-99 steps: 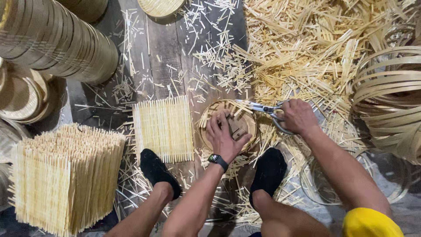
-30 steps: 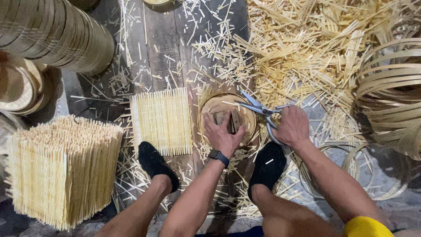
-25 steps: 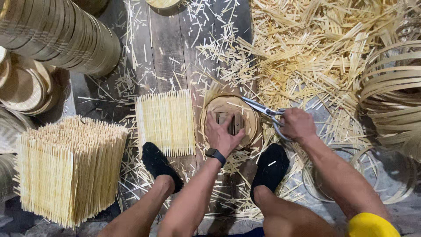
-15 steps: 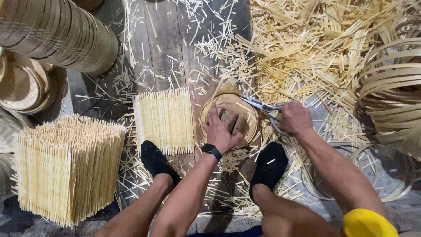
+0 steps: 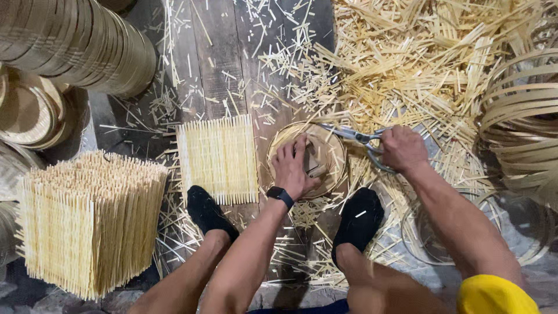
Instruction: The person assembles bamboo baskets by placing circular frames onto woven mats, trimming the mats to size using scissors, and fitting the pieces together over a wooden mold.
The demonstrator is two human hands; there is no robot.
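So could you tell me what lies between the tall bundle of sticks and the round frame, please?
In the head view, a flat mat of sticks lies between the bundle and the round frame, on scrap-strewn planks.

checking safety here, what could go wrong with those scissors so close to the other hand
1. The scissors in the right hand cut at the rim of the round tray, close to the left hand pressing inside it; a slip could nick fingers.
2. Loose bamboo offcuts surround the feet; splinters might pierce the socks.
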